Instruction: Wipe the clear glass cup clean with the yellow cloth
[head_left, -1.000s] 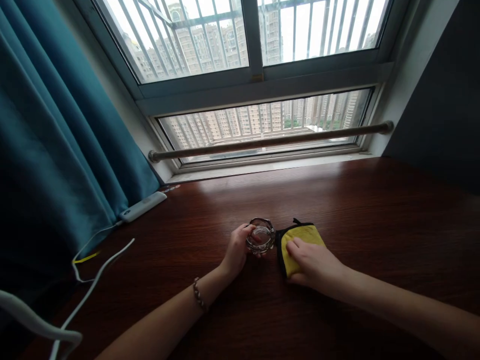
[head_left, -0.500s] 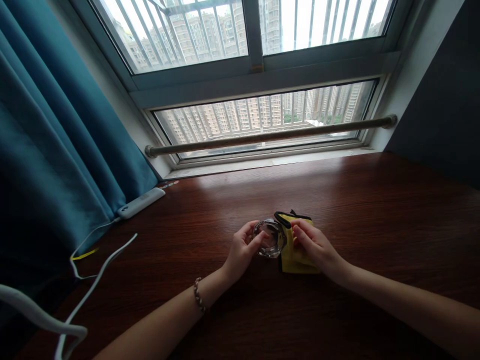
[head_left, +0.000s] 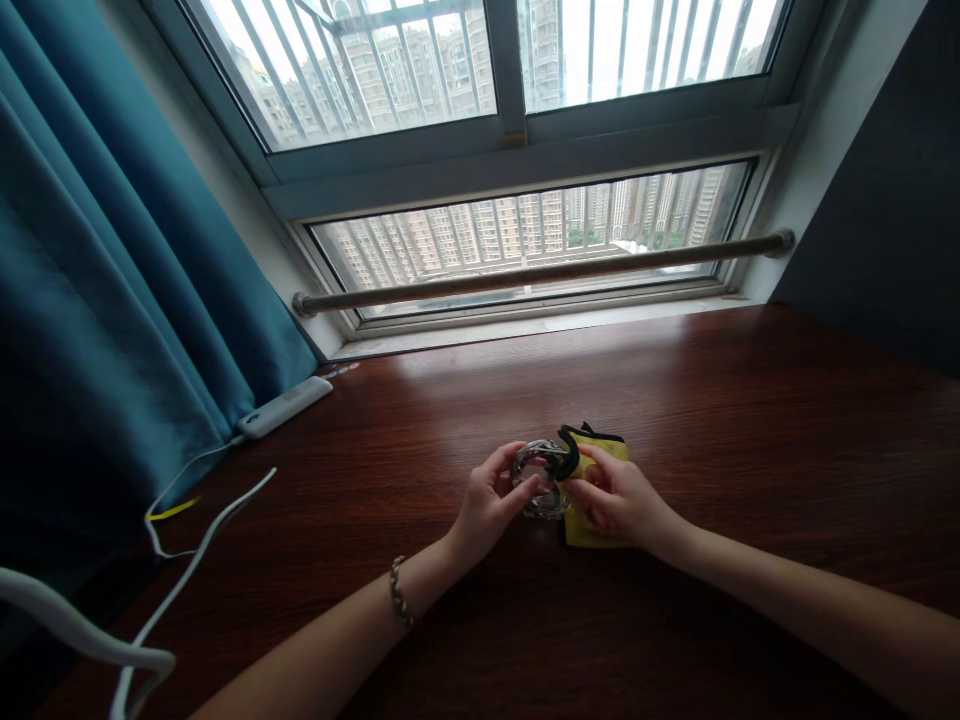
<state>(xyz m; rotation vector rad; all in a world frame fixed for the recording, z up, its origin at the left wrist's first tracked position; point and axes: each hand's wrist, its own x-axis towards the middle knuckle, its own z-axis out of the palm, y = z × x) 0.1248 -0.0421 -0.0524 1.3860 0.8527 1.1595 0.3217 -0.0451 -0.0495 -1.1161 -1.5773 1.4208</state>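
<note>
My left hand (head_left: 495, 495) is closed round the left side of a small clear glass ashtray (head_left: 546, 503), its thumb at the near rim. The ashtray is tilted, with its round opening facing me. In my right hand (head_left: 619, 495) is pinched a yellow cleaning cloth (head_left: 596, 538) with black edging. A folded black-edged part of the cloth touches the right side of the ashtray's rim. The rest of the cloth spreads behind and below my right hand, partly hidden by it.
Beneath my hands is a reddish-brown wooden tabletop (head_left: 390, 440). A white power strip (head_left: 285, 408) lies at the back left beside a blue curtain (head_left: 187, 330). White cable (head_left: 202, 550) runs along the left. A rail (head_left: 540, 272) crosses the window behind.
My right hand has moved slightly left, bringing the cloth's black edge onto the ashtray's rim. The left hand has shifted a little right, and the ashtray has turned somewhat.
</note>
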